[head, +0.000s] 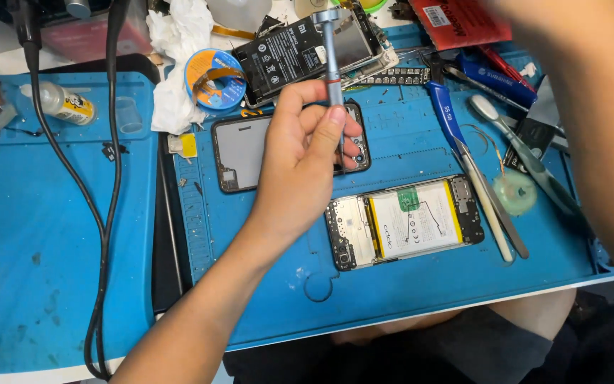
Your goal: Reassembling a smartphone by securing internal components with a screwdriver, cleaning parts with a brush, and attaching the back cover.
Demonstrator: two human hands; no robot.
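Left hand (300, 171) pinches the screwdriver (333, 78) upright, tip down over the back cover (239, 153) so it bites straight; right hand's out of frame, can't tell its grip; open phone (403, 222) sits just beside

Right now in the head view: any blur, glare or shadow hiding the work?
Head view: even overhead light, soft shadows only. The left hand and its screwdriver are sharp, as is the opened phone. The right arm is close and blurred, covering the mat's right edge. Mild glare on the back cover. Slight wide-angle bend at the mat edges.
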